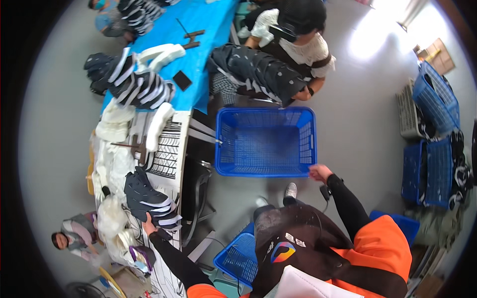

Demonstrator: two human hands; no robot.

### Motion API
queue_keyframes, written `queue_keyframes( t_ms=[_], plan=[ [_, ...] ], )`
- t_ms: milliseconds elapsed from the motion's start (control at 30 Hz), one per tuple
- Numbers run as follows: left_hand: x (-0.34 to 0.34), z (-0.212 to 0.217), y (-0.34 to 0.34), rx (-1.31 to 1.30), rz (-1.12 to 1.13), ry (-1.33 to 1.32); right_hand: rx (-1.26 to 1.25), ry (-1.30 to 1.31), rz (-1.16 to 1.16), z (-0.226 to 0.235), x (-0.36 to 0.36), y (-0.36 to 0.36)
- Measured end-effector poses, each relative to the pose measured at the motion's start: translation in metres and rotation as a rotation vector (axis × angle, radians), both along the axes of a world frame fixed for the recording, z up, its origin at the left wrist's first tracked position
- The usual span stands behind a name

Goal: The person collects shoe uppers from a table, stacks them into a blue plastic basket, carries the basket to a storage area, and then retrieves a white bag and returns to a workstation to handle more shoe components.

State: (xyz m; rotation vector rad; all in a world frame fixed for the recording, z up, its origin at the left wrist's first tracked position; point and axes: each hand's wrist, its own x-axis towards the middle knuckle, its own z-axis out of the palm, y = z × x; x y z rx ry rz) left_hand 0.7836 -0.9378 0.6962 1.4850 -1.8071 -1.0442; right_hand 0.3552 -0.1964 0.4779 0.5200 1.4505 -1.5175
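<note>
Lower left of the frame: left hand [149, 227] laid on a stack of dark shoe uppers [149, 198] at the table's [174, 149] near end, fingers mostly hidden under the stack, so impossible to tell whether together or apart. Right of centre: right hand [318, 172] hovering just beside the near right corner of 1 empty blue basket [266, 141] on the floor, fingers loosely curled, gripping nothing. Second blue basket [238, 258] at lower centre, partly hidden behind a dark apron. Far right: about 4 more blue baskets [437, 99], blurred and bent by the rim, count uncertain. Upper left: 2 further piles of dark uppers [134, 82] on a blue cloth [208, 25], plus white foam pieces. Top centre: 1 seated person [293, 35] bent over dark uppers. Left edge: 1 more person, small and hard to make out.
</note>
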Motion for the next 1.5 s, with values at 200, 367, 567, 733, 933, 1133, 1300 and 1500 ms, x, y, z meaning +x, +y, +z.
queue_keyframes(
  t_ms=[200,367,567,733,933,1133,1300,1500],
  plan=[
    [-0.310,0.019,0.050,-1.367,0.400,-0.729,0.551,0.692,0.854,-0.085,-0.168,-0.156],
    [-0.522,-0.121,0.161,-0.176,-0.997,-0.165,0.641,0.445,1.159,-0.220,-0.261,-0.301],
    [-0.650,-0.401,0.135,0.805,-0.742,-0.087,0.633,0.371,0.786,-0.372,-0.277,-0.285],
    [-0.679,-0.394,0.082,1.043,-0.511,0.336,0.342,-0.116,-0.418,-0.347,-0.248,-0.172],
    [-0.776,-0.302,0.077,0.882,-0.431,0.381,-0.082,0.192,-0.894,-0.224,-0.333,-0.125],
    [-0.793,-0.354,0.134,0.988,-0.309,0.394,0.009,0.165,-0.709,-0.220,-0.372,-0.120],
    [-0.721,-0.452,0.147,0.927,-0.231,0.553,-0.121,0.104,-0.509,-0.259,-0.338,-0.122],
    [-0.613,-0.625,0.147,1.057,0.094,0.458,0.099,0.140,-0.425,-0.363,-0.269,-0.140]
  ],
)
